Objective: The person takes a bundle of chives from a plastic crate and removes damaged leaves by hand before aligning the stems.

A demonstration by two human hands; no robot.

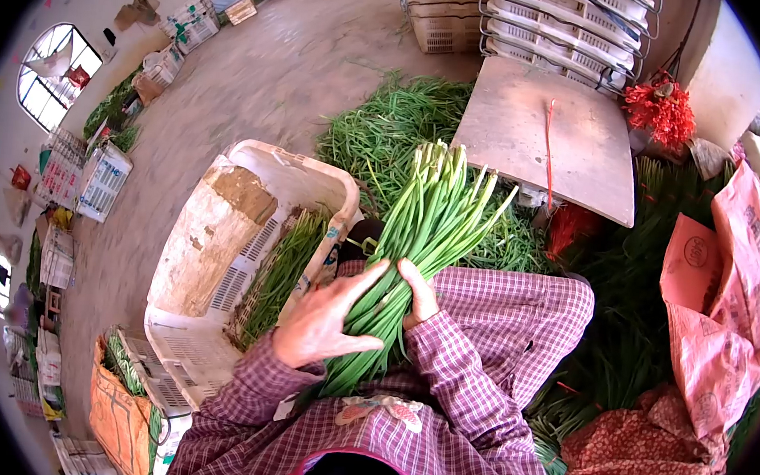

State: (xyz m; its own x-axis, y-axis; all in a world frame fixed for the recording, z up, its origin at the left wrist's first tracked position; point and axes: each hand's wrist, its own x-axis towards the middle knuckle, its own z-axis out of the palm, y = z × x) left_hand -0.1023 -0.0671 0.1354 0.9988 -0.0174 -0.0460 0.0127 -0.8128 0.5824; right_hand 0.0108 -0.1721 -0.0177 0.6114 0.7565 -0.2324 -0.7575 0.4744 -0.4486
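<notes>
A thick bunch of garlic chives (pixel 436 211) leans over my lap, its pale cut ends pointing away from me and its leafy part towards my chest. My left hand (pixel 324 318) lies against the bunch's left side, fingers stretched out and thumb apart. On the other side my right hand (pixel 418 296) holds the bunch, thumb along the stalks and its other fingers hidden behind them. Beyond it, a red tie (pixel 549 148) lies across a wooden board (pixel 497 113). Left of my lap stands a white plastic crate (pixel 344 186) with more green stalks (pixel 284 270) inside.
Loose greens (pixel 399 109) are heaped on the floor ahead. Stacked white crates (pixel 562 24) stand behind the board, with a bundle of red ties (pixel 660 108) hanging beside them. A pink sack (pixel 719 300) and patterned cloth (pixel 639 459) lie at right. An orange sack (pixel 121 414) is at left.
</notes>
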